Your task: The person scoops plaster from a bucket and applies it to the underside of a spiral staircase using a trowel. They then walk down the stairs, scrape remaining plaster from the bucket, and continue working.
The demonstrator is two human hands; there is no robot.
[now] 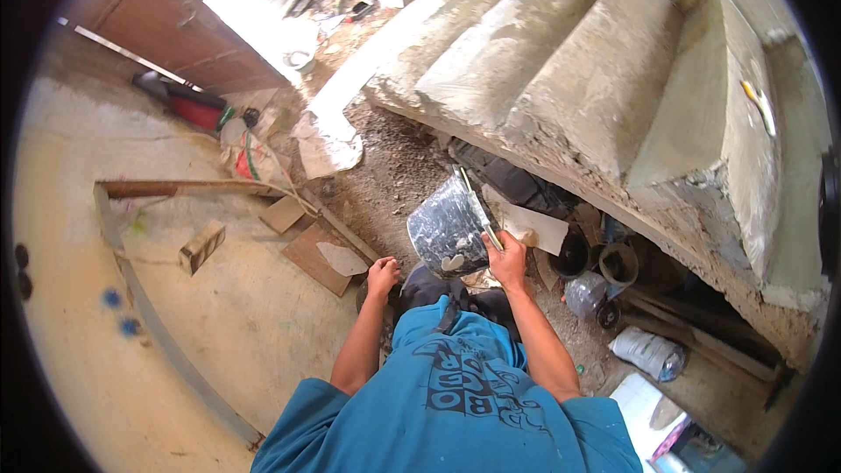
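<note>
A black bucket (447,223), smeared with whitish dried cement, hangs tilted on its side in front of me. My right hand (505,261) is closed on its rim, at the near end of a pale edge that runs along the opening. The inside of the bucket faces away and is hidden. Just left of the bucket, apart from it, my left hand (383,276) is held low with its fingers curled in, and nothing shows in it.
Rough concrete stairs (552,61) rise on the right, with containers (618,263) and a white sack (646,352) beneath. Gravelly ground (385,162) leads ahead. Boards (324,258) lean by the left wall, near a wooden frame (188,188). A brown door (171,22) stands far left.
</note>
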